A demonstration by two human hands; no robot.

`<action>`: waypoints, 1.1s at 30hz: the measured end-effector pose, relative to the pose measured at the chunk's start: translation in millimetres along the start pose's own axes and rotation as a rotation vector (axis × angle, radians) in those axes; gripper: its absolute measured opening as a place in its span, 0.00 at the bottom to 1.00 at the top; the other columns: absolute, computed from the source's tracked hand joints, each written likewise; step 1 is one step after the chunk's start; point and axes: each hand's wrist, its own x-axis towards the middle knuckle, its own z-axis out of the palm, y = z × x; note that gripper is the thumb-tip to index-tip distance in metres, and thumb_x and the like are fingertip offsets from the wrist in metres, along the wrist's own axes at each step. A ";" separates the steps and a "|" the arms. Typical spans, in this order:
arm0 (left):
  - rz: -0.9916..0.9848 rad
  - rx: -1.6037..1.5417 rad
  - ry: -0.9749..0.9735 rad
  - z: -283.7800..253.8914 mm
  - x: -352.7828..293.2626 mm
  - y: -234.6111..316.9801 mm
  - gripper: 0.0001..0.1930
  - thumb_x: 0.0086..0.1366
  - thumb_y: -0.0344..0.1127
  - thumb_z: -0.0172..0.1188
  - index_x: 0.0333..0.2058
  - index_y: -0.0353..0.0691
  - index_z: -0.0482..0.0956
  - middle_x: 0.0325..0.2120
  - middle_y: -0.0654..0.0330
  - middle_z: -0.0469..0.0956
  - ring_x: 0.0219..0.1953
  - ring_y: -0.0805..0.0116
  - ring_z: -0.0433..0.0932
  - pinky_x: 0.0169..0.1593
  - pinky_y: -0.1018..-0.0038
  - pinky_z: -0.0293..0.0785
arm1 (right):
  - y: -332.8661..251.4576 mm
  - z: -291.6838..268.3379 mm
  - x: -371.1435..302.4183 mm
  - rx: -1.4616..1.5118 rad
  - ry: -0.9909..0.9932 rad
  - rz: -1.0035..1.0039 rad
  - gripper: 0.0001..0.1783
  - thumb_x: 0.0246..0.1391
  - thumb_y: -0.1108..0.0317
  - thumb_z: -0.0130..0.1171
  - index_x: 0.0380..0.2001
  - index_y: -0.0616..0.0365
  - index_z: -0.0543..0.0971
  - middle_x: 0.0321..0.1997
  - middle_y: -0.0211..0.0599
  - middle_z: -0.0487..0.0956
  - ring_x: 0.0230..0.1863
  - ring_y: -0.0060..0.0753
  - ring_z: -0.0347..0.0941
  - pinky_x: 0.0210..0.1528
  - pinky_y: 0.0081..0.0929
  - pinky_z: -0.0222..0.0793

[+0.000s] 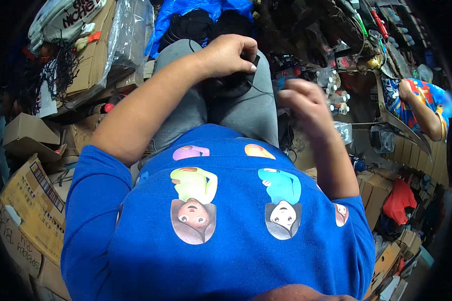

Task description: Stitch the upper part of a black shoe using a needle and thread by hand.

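My left hand (231, 56) is above my lap, its thumb and fingers closed on a dark piece (232, 86) whose kind I cannot make out. Part of that piece is hidden under the hand and in shadow. A thin black cord (262, 91) runs from it across my right thigh to my right hand (305, 103). The right hand is curled at the cord's end and slightly smeared by motion. Beyond the left hand, black bundled items (191, 27) lie on a blue plastic sheet (165, 12).
Cardboard boxes (32, 133) and a plastic-wrapped cardboard stack (93, 60) stand at the left, with tangled black cords (60, 65) beside them. Small bottles (339, 98) cluster at the right. Farther right is another person's arm (419, 108). A red cloth (399, 201) hangs over boxes.
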 end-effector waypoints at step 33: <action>0.063 -0.204 -0.387 -25.7 6.3 -10.7 0.16 0.55 0.27 0.59 0.44 0.34 0.79 0.38 0.56 0.80 0.45 0.67 0.77 0.56 0.72 0.67 | 30.7 -37.7 64.0 -0.417 -0.286 0.044 0.14 0.50 0.73 0.59 0.41 0.50 0.82 0.35 0.31 0.73 0.45 0.26 0.70 0.49 0.23 0.63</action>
